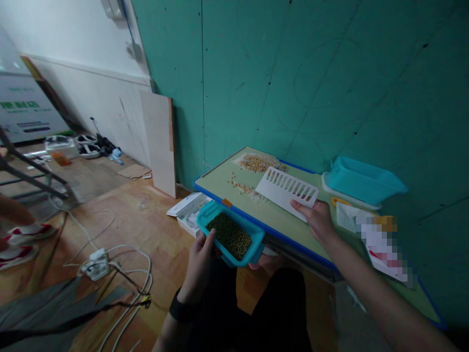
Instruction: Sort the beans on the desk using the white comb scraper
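Observation:
My left hand [205, 247] grips the near rim of a blue plastic tray [258, 240], just below the table's front edge. Inside the tray lie dark green beans [225, 229] mixed with pale yellow soybeans [241, 243]. My right hand [317, 219] is closed on the right end of a white slotted plastic board [280, 198], held low over the table [214, 182]. Left of the board, loose soybeans and white grains [246, 189] trail across the tabletop. Behind them is a larger heap of soybeans and white grains [258, 163].
At the table's right stand a blue bin [366, 181] and, nearer, a partly blurred packet [384, 249]. A white open box [188, 212] sits under the table's left corner. White cables and a power strip [97, 264] lie on the floor. Another person's feet [22, 244] show at left.

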`<act>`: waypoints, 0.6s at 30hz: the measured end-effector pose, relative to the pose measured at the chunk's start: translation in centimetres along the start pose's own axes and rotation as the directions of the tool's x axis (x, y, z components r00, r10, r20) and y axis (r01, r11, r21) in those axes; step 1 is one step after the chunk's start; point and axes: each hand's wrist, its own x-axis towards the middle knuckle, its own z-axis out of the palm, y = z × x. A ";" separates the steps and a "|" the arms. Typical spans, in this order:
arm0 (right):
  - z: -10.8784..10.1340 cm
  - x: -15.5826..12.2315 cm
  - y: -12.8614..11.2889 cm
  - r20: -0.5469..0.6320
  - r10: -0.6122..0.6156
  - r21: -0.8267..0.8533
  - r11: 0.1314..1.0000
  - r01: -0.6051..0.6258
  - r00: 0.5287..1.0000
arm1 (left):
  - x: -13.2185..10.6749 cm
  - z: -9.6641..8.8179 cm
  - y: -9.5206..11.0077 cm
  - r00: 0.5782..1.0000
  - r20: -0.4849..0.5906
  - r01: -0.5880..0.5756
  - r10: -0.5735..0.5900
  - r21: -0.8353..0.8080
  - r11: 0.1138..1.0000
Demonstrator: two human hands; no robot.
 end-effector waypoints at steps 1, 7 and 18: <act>-0.3 -0.1 0.1 -0.002 0.004 0.011 1.000 -0.004 1.000 | -0.2 0.1 -0.1 1.000 -0.015 -0.010 0.010 0.006 1.000; -0.6 -0.2 0.9 -0.002 0.043 0.046 0.998 -0.043 0.999 | -0.6 0.7 -0.3 1.000 -0.019 0.013 -0.013 0.012 1.000; 0.4 -0.5 0.0 0.057 0.078 0.069 0.994 -0.082 0.995 | -0.4 0.6 -0.7 1.000 0.002 0.006 -0.006 -0.007 1.000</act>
